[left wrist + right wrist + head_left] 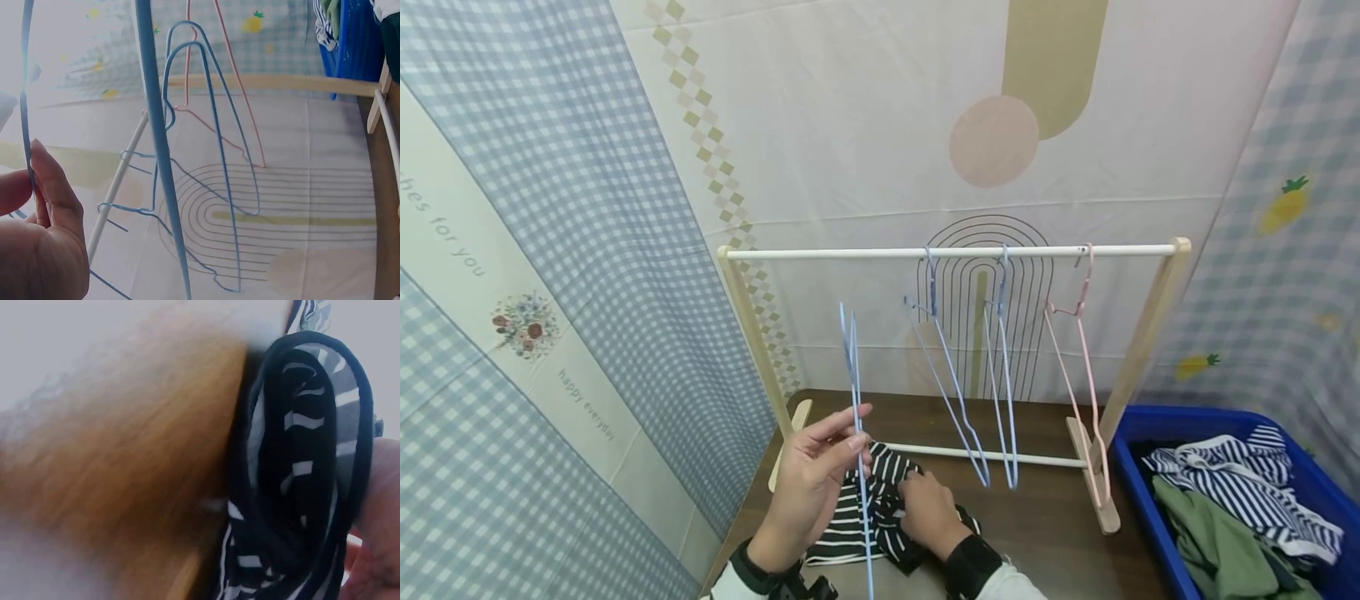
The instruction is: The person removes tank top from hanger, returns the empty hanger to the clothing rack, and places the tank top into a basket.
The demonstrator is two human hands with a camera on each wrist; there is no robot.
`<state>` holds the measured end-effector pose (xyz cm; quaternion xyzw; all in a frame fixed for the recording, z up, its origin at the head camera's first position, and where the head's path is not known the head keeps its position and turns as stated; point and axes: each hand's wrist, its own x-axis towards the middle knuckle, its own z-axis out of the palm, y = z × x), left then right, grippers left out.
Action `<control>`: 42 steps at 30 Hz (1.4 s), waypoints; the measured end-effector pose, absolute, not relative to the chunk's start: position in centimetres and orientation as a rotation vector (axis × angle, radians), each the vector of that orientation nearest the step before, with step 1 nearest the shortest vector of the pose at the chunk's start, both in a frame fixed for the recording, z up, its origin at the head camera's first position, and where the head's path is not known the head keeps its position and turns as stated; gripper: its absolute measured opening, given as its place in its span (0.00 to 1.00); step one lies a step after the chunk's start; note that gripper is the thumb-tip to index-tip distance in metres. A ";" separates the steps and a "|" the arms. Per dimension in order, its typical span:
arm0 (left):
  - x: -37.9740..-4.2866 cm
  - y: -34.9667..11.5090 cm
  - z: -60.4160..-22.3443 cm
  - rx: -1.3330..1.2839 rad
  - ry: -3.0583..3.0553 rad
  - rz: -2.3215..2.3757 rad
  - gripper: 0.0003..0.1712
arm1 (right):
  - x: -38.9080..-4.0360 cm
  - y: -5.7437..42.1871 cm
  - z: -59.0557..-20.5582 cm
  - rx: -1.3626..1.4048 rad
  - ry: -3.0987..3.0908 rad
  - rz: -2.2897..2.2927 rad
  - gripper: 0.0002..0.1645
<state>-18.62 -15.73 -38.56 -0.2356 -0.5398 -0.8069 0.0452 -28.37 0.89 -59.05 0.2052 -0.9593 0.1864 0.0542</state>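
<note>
My left hand (812, 479) pinches a light blue clothes hanger (154, 94) between thumb and fingers, raised in front of the rack and seen nearly edge-on. Below it, on the table, lies a bunched black-and-white striped garment (842, 525). My right hand (932, 512) grips this garment at its right part, fingers partly hidden in the folds. The right wrist view shows a dark-edged opening of the striped cloth (353, 425) close up, with part of the hand at the right edge. Which opening it is I cannot tell.
A rack with a white rail (835, 254) and wooden legs stands on the brown table (1037, 525). From the rail hang two blue hangers and a pink hanger (1087, 358). At the right, a blue basket (1187, 412) holds striped and green clothes (1210, 533). Patterned cloths surround the table.
</note>
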 end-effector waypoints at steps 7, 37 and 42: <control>-20.7 -16.0 -36.7 -0.621 -1.709 -2.363 0.19 | -28.1 0.5 -58.4 0.613 -2.881 0.541 0.14; -29.1 -17.2 -33.1 -0.380 -1.785 -2.301 0.13 | -28.1 -0.1 -59.0 0.520 -2.891 0.487 0.14; -29.1 -17.4 -33.6 -0.332 -1.834 -2.268 0.14 | -28.0 0.2 -59.3 0.525 -2.886 0.493 0.14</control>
